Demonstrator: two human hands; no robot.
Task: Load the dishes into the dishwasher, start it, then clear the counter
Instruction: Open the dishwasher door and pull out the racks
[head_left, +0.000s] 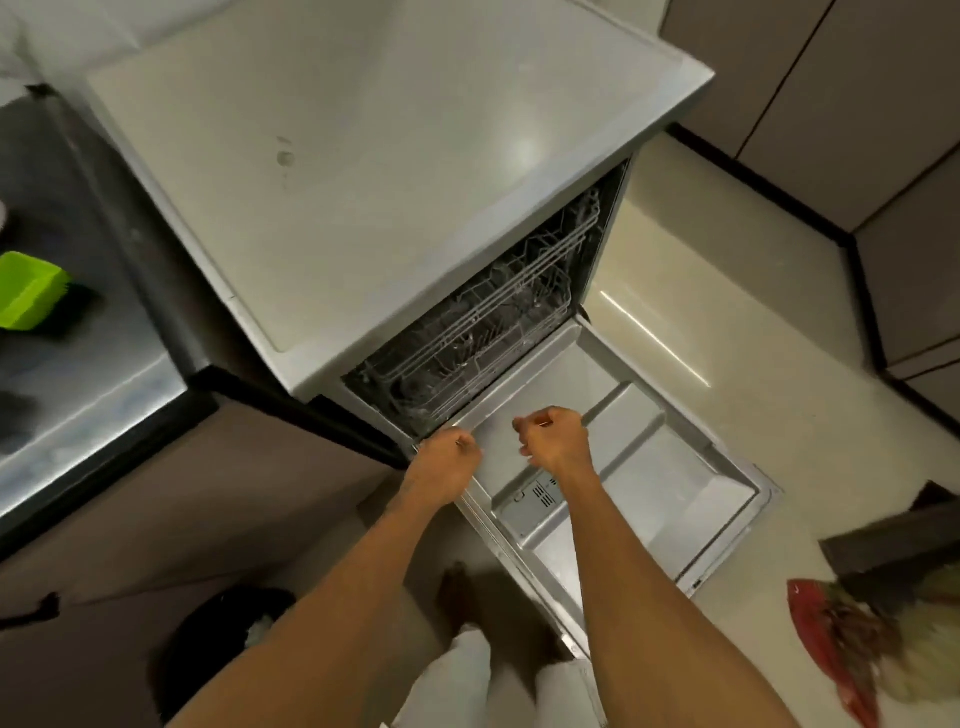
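Starting at the far left: green tub (28, 291) on the steel counter (78, 374), black bin (218, 639) on the floor below. Dishwasher (363, 171) in the middle w/ door (649, 467) dropped flat, wire rack (498, 322) inside. Left hand (444, 467) curled on the door's near edge, right hand (556, 436) clenched over the door, can't tell if it's gripping anything. Red cloth (826, 644) far right.
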